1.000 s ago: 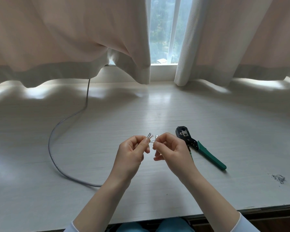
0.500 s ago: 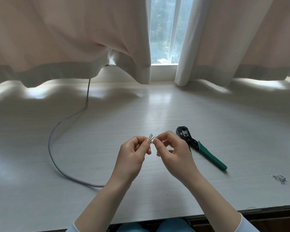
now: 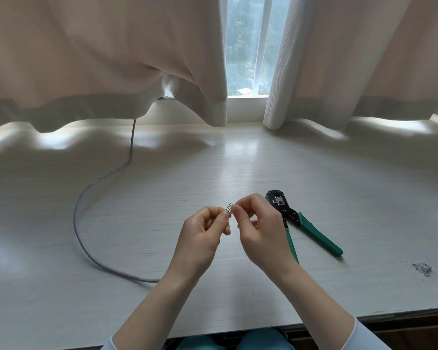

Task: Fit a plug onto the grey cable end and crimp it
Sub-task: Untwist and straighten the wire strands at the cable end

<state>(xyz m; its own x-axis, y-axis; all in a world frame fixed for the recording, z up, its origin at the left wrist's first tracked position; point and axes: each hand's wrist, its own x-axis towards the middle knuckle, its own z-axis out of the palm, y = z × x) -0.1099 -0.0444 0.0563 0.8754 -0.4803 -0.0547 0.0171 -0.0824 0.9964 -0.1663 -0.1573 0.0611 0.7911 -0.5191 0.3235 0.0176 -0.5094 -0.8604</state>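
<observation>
Above the pale wood-grain worktop (image 3: 238,160), the left hand (image 3: 200,238) pinches the thin grey cable (image 3: 86,246) end; the right hand (image 3: 258,228) pinches at its bare wires (image 3: 229,207), plug unseen. Splayed wires could enter misordered. Green-handled crimping pliers (image 3: 301,223) lie beside.

I am seeing the grey cable (image 3: 86,245) lying in a wide loop on the tabletop (image 3: 238,160), running down from under the curtain and curving back toward my left hand (image 3: 202,236), which is pinching its end. Short bare wires (image 3: 229,207) are sticking up from that pinch, touching my right hand's (image 3: 261,226) fingertips; any plug is too small to tell. The green-handled crimper (image 3: 302,223) is lying flat just right of my hands.
</observation>
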